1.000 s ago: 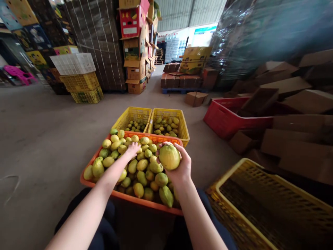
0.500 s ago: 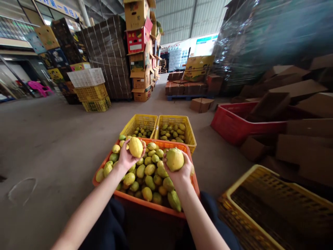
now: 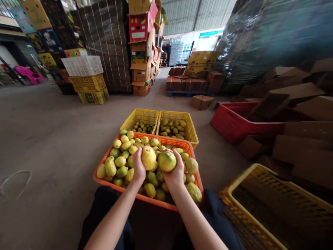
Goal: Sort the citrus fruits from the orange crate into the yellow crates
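Observation:
My left hand (image 3: 139,166) is closed round a yellow lemon (image 3: 148,158), its fingers mostly hidden behind the fruit. Close beside it, my right hand (image 3: 177,175) grips a greener lemon (image 3: 167,161) with its stem end facing up toward me. Both fruits are held above an orange crate (image 3: 104,155), side by side with a small gap between them. Many more yellow and green lemons (image 3: 120,161) fill that crate, and a large bumpy one (image 3: 194,191) lies at its right side.
Two yellow crates (image 3: 191,126) holding smaller amounts of fruit stand just beyond the orange one. A yellow crate (image 3: 256,208) is at the lower right, and a red tub (image 3: 229,125) sits behind it by loose cardboard (image 3: 309,146). Stacked cartons (image 3: 140,74) rise farther back.
My hands have come together over the crate, the left moving right and lower. The lemon in my right hand has turned, showing its greener stem end. The view has tilted down slightly.

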### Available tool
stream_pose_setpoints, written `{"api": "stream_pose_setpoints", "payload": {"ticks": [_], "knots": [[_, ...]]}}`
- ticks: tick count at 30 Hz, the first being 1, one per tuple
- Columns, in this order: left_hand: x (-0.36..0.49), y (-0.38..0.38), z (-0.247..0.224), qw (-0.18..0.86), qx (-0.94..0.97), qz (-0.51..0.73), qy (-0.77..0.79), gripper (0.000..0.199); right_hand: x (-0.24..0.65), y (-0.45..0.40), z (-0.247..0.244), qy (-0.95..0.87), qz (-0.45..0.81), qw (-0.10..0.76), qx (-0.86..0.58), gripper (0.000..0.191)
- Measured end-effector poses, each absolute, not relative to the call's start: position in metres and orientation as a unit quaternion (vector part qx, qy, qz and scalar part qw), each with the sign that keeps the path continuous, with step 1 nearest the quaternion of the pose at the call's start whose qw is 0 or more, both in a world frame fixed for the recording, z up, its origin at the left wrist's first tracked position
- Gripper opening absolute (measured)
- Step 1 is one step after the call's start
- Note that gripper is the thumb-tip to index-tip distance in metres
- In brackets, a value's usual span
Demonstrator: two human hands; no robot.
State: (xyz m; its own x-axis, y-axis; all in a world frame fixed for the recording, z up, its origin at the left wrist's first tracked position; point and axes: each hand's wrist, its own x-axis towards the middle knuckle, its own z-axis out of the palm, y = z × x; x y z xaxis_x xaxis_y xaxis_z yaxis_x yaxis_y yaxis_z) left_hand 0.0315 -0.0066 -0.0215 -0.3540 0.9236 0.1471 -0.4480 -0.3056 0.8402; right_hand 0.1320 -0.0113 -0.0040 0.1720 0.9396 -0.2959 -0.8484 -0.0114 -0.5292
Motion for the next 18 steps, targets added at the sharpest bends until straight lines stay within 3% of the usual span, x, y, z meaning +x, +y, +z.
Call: {"api": "stream_pose_setpoints", "payload": {"ticks": [5, 10, 14, 18], "knots": [[0.031, -0.016, -0.015, 0.329, 0.482, 0.733, 0.350, 0.056, 0.131, -0.011, -0.004, -0.176, 0.598, 0.721, -0.303, 0.020], [0.024, -0.016, -0.015, 0.310, 0.523, 0.730, 0.311, 0.053, 0.134, -0.010, -0.005, -0.233, 0.582, 0.720, -0.298, 0.021], [0.027, -0.015, -0.015, 0.399, 0.455, 0.733, 0.311, 0.048, 0.134, -0.010, -0.003, -0.205, 0.618, 0.695, -0.305, 0.027], [0.033, -0.008, -0.005, 0.572, 0.223, 0.721, 0.322, 0.034, 0.133, -0.010, 0.003, -0.165, 0.662, 0.654, -0.328, 0.028]]}}
